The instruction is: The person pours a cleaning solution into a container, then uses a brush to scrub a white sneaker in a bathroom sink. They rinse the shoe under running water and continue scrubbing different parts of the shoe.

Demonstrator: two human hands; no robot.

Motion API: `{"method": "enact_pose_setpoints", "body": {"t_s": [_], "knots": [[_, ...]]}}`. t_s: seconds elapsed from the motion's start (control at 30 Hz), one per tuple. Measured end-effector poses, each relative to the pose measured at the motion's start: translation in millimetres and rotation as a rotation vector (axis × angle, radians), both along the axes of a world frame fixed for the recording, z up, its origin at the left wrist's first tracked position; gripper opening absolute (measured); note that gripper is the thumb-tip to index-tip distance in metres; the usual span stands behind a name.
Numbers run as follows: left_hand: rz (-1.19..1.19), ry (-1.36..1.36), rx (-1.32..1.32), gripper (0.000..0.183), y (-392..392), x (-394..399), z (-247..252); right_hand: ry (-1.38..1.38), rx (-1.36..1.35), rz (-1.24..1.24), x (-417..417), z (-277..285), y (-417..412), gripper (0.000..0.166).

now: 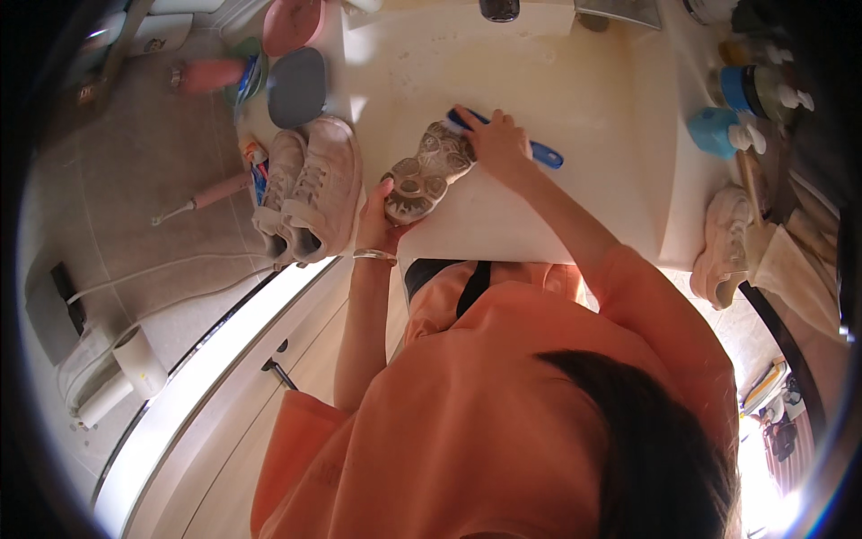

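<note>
My left hand (375,214) grips the heel end of a shoe (434,165), whose patterned grey and white sole faces up over a white sink basin (586,195). A blue-handled scrubbing brush (547,155) is in my right hand (500,141), fingers curled over its back. The brush head lies against the far end of the sole; its bristles are mostly hidden. On the left rim of the sink, a pair of light sneakers (323,188) stands side by side. Another light sneaker (722,246) rests on the right rim.
Beyond the pair are a grey dish (296,87), a pink dish (294,25) and a toothpaste tube (258,172). An electric toothbrush (215,193) lies on the left counter, near a white cable (168,269). Several pump bottles, one blue (712,132), line the right side. The faucet (500,9) is at the far edge.
</note>
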State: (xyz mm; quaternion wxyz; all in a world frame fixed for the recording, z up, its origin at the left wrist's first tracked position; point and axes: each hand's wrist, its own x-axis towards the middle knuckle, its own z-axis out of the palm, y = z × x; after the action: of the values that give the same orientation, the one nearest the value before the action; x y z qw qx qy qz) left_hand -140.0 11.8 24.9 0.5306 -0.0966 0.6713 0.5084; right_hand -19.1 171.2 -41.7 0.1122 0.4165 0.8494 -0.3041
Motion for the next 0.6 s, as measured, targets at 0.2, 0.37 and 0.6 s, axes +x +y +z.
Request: {"method": "enact_pose_setpoints", "body": {"t_s": [0.2, 0.37, 0.6], "knots": [[-0.013, 0.01, -0.023, 0.05, -9.3, -2.2, -5.7, 0.081, 0.001, 0.028, 15.8, 11.4, -38.6, 0.049], [-0.036, 0.014, -0.02, 0.05, 1.7, 0.4, 4.0, -0.113, 0.233, 0.096, 23.0, -42.7, -1.6, 0.048], [-0.017, 0.017, -0.046, 0.047, 6.8, -1.2, 9.5, -0.219, 0.475, -0.299, 68.5, -87.2, 83.4, 0.047]]}}
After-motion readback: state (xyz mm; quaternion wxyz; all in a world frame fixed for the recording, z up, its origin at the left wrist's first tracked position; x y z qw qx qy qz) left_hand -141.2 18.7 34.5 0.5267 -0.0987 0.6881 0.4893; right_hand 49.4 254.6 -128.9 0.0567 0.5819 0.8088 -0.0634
